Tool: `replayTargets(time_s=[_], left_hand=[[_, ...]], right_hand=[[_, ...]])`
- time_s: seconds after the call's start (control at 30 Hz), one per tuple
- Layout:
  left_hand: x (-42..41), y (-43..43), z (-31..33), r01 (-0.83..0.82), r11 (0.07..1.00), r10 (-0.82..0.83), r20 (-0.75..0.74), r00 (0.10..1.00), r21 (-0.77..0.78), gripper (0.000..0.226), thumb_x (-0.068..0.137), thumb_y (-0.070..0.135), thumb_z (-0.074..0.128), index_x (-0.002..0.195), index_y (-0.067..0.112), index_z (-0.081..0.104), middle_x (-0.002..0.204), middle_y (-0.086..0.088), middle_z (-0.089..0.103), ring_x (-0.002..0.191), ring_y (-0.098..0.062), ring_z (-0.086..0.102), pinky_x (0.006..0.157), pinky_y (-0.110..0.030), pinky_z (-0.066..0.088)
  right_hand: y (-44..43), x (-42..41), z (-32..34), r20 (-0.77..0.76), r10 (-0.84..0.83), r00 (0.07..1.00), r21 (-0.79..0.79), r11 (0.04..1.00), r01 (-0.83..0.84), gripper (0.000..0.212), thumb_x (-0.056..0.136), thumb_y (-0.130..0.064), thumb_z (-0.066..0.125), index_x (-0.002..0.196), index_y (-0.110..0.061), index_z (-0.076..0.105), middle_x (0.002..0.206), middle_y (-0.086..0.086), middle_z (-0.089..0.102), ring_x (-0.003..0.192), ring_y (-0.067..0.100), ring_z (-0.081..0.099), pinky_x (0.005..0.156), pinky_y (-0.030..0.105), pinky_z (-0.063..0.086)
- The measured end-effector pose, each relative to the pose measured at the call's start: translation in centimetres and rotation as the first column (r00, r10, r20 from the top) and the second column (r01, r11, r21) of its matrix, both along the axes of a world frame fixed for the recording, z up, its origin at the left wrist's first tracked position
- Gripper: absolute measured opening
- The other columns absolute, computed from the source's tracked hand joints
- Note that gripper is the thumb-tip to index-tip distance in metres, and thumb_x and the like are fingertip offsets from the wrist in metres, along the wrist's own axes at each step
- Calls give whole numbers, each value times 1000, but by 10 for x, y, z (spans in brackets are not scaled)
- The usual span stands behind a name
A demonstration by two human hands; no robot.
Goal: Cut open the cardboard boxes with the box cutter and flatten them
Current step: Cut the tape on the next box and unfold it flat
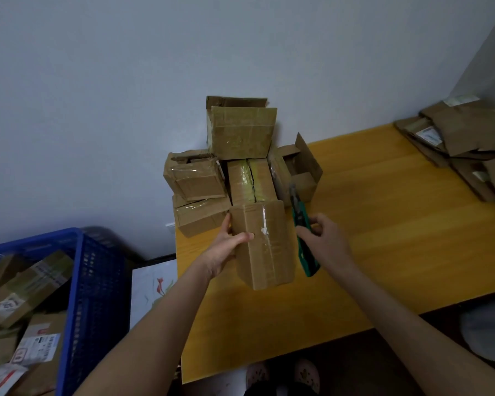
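A small taped cardboard box (265,247) is held above the yellow table (383,224). My left hand (226,247) grips its left side, thumb across the front face. My right hand (325,241) holds a green box cutter (302,232) just right of the box, its tip pointing up and away. Behind the held box stands a pile of several taped and half-open cardboard boxes (240,155) against the wall.
Flattened cardboard pieces (463,141) lie stacked at the table's far right. A blue plastic crate (95,281) with more boxes stands on the floor at the left. A white sheet (152,287) lies between crate and table. Slippered feet (283,375) show below the table's edge.
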State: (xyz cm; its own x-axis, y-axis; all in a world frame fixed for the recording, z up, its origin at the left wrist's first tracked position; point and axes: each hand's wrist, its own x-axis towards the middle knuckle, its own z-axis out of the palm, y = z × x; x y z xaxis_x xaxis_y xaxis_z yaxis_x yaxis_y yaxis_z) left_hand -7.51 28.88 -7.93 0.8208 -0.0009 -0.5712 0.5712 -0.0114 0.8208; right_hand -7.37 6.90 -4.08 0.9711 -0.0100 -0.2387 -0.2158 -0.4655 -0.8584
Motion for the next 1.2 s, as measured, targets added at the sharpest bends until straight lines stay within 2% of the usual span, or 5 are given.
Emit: replayTargets(time_s=[0.13,0.33,0.57,0.73,1.2], left_hand=[[1,2,-6,-16,999,16,2,1000,28,100,82,16,72,154,32,4,151,-7,34,125,-27,45,105,-53,40],[2,-2,-10,-22,998,22,-4,1000,53,103,81,19,74,154,33,3,149,-7,38,115,-22,51,84,-37,48],[3,-6,-10,-55,997,56,-27,998,51,98,84,21,71,155,31,5,144,-7,43,105,-16,53,72,-31,47],[6,-9,-9,-64,995,66,-24,998,82,99,83,21,73,155,28,6,142,-8,45,100,-14,54,67,-28,46],[8,-17,-8,-115,985,118,-21,993,126,99,81,25,74,155,29,8,143,-4,44,110,-21,51,83,-37,45]], right_hand=[[4,-27,12,94,264,960,-352,911,-217,46,92,-37,57,135,-28,44,77,-10,61,61,7,59,44,17,43],[12,-34,22,-16,414,910,-630,703,-330,57,96,-44,43,148,-35,22,98,-2,66,76,16,63,61,30,55],[17,-31,27,-69,403,913,-712,621,-328,55,97,-42,41,147,-34,20,99,1,64,72,16,54,60,27,49],[25,-27,32,-100,420,902,-754,560,-344,40,96,-35,43,134,-30,33,81,-2,57,66,17,56,58,30,51],[34,-19,42,-178,444,878,-787,472,-397,27,94,-36,49,117,-24,42,74,-3,52,60,13,52,56,27,45]])
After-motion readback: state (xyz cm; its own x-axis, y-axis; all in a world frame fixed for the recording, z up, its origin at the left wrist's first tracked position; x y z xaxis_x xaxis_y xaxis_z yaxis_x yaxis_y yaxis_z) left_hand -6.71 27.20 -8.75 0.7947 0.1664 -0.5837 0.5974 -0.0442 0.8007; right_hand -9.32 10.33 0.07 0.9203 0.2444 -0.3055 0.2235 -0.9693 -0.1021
